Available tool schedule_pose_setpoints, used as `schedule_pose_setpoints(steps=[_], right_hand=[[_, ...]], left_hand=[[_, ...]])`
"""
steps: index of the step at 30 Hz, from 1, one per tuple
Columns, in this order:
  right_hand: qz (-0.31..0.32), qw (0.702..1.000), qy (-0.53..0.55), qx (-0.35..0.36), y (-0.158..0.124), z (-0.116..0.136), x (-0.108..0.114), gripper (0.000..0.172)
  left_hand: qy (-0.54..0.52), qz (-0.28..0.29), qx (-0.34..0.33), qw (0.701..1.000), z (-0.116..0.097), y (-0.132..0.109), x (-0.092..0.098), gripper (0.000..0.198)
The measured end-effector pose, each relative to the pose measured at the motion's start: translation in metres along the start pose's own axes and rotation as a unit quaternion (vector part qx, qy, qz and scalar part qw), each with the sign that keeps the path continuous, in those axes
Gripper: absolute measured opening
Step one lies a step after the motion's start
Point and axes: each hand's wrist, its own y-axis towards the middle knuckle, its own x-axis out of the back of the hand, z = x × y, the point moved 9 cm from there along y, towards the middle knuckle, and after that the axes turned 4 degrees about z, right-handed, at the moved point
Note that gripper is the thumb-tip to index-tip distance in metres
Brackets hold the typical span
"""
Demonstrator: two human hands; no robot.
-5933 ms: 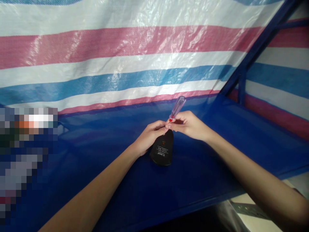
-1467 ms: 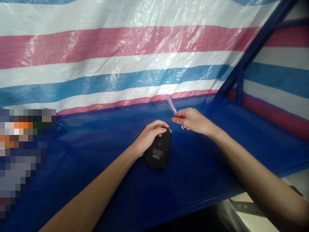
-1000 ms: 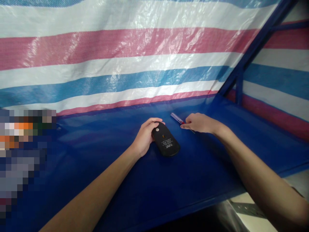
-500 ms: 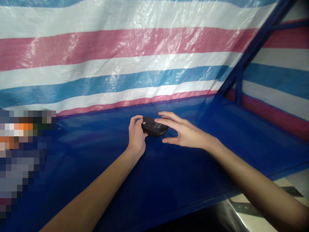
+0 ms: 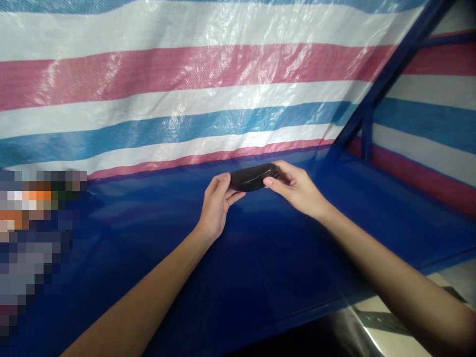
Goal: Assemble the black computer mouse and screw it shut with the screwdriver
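Note:
A black computer mouse (image 5: pixel 250 178) is held up over the blue surface, turned so its glossy side shows. At its left end, my left hand (image 5: pixel 216 206) grips it with the thumb in front and fingers beneath. The thumb and fingers of my right hand (image 5: pixel 297 188) pinch its right end. The underside of the mouse is out of sight.
Dark blue sheeting (image 5: pixel 253 277) lies under both hands. Behind it hangs a striped red, white and blue tarp (image 5: pixel 186 74). A blue frame bar (image 5: pixel 386 74) slants at the right. Pixelated items (image 5: pixel 37 198) sit at the left edge.
My right hand has closed on the right end of the mouse. The mouse has moved slightly right and up and rotated, so its labelled underside no longer shows.

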Motion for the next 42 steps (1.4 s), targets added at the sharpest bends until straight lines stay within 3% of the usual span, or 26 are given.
schedule_pose_setpoints(steps=[6, 10, 14, 16, 20, 28, 33, 38, 42], right_hand=[[0.006, 0.994, 0.097, -0.039, 0.005, -0.010, 0.004, 0.032], [0.003, 0.993, 0.101, -0.052, 0.004, -0.015, 0.004, 0.034], [0.042, 0.998, 0.036, -0.013, 0.001, -0.007, -0.002, 0.067], [0.062, 0.997, -0.027, 0.025, -0.001, -0.002, -0.006, 0.074], [0.043, 0.992, -0.106, 0.059, 0.000, -0.001, -0.006, 0.062], [0.012, 1.000, -0.004, -0.021, 0.004, -0.019, 0.002, 0.064], [0.022, 0.999, 0.005, -0.045, 0.004, -0.022, 0.002, 0.065], [0.046, 0.992, 0.031, -0.112, 0.001, -0.029, -0.001, 0.070], [0.064, 0.995, 0.029, -0.071, 0.001, -0.021, 0.000, 0.069]], left_hand=[[-0.026, 0.015, 0.017, 0.999, 0.008, 0.000, -0.003, 0.030], [0.001, 0.007, 0.048, 0.999, 0.013, -0.002, -0.002, 0.036], [0.028, 0.012, 0.101, 0.994, 0.019, -0.003, -0.004, 0.043], [0.015, 0.008, 0.115, 0.993, 0.021, -0.003, -0.003, 0.042], [-0.018, -0.001, 0.129, 0.991, 0.024, -0.001, 0.001, 0.037], [-0.069, 0.044, 0.096, 0.992, 0.017, 0.000, -0.008, 0.014], [-0.061, 0.042, 0.110, 0.991, 0.021, 0.000, -0.005, 0.014], [-0.030, 0.052, 0.150, 0.987, 0.028, -0.001, -0.004, 0.026], [-0.021, 0.042, 0.161, 0.986, 0.030, -0.003, -0.002, 0.028]])
